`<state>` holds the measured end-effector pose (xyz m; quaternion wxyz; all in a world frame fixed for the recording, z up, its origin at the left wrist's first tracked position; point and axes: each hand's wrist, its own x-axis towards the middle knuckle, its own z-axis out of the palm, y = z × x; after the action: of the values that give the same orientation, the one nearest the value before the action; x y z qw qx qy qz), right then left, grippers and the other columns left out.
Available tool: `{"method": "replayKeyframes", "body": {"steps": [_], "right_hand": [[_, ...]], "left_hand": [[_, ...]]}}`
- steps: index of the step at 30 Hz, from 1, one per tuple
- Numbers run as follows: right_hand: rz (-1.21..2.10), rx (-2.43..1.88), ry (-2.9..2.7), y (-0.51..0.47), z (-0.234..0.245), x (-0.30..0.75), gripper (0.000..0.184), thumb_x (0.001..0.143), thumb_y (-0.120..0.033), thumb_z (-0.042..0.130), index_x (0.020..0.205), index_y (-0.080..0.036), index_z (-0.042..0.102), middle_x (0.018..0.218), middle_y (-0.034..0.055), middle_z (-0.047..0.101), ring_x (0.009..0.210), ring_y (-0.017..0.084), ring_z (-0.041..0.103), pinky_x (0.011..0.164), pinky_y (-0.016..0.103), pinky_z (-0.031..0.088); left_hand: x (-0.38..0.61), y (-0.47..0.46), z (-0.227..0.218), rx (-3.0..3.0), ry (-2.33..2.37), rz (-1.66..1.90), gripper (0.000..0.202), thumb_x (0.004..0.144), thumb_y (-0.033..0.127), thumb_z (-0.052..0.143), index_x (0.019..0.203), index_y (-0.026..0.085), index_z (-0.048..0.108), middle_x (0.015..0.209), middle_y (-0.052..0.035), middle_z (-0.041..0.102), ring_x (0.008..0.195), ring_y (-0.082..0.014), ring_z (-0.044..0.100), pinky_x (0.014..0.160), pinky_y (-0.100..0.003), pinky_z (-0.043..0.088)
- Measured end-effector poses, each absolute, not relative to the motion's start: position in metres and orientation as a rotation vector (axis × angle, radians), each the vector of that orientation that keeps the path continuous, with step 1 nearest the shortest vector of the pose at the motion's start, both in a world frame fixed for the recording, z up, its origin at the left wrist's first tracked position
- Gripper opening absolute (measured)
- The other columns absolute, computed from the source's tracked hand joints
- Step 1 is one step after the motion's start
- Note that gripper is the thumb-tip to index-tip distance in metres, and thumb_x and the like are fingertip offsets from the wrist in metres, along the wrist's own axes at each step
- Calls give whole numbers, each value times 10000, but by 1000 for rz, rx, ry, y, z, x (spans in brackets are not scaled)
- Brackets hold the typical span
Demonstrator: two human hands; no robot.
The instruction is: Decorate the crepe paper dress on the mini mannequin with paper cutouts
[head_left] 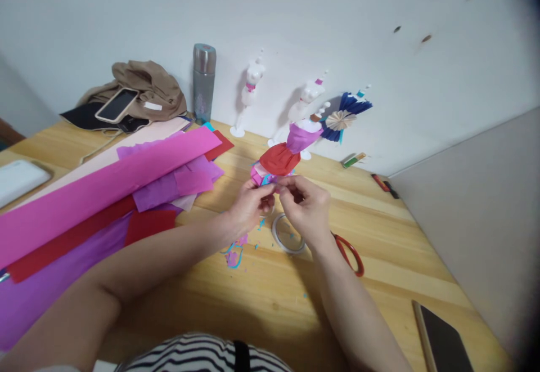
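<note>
While red-handled scissors (353, 258) and a round white ring (274, 236) lie on the light wooden surface (189, 304), the left hand (248, 206) and the right hand (307, 203) both pinch at the pink and blue bottom of a small white doll stand (283, 158) in a purple top and puffy red skirt, tipped away above the surface. Farther back stand a shiny white doll form (255, 72) and a tall grey metal bottle (203, 88).

The wooden table (189, 310) bears overlapping pink, purple and red paper sheets (105, 195) on its left, small paper scraps (232, 258) and a white ring (275, 239) mid-surface, red-handled scissors (356, 260) rightward, and a grey flask (203, 90) near the wall (160, 17).
</note>
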<state>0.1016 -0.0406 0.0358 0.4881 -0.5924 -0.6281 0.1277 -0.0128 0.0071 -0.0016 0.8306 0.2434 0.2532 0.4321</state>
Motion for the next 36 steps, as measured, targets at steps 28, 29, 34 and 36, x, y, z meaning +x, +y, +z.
{"method": "replayKeyframes", "body": {"steps": [28,29,34,36], "right_hand": [[625,-1428,-1241,-29,33,114,185,709,-376,665,822,-239,716,633,1,683,515,140,515,520,280,405],[623,-1423,-1257,-29,33,114,181,717,-376,663,820,-237,717,627,-4,675,519,140,520,527,279,414],[663,-1388,-1349,-27,28,113,184,740,-385,703,831,-229,735,670,3,683,567,147,559,562,295,457],[687,-1386,-1341,-25,24,115,202,730,-395,731,833,-221,742,652,0,669,561,146,558,562,297,461]], "left_hand": [[-20,6,3,461,520,870,346,748,355,924,829,181,636,704,14,630,548,-78,510,503,-228,329],[-20,7,1,464,515,878,359,739,357,930,822,184,627,696,17,622,554,-80,513,502,-228,322],[-17,13,-6,428,522,929,428,725,416,942,790,189,585,634,42,556,513,-65,440,461,-216,238],[-16,15,-7,408,542,927,419,760,428,921,798,189,578,629,45,550,505,-63,431,461,-214,225]]}}
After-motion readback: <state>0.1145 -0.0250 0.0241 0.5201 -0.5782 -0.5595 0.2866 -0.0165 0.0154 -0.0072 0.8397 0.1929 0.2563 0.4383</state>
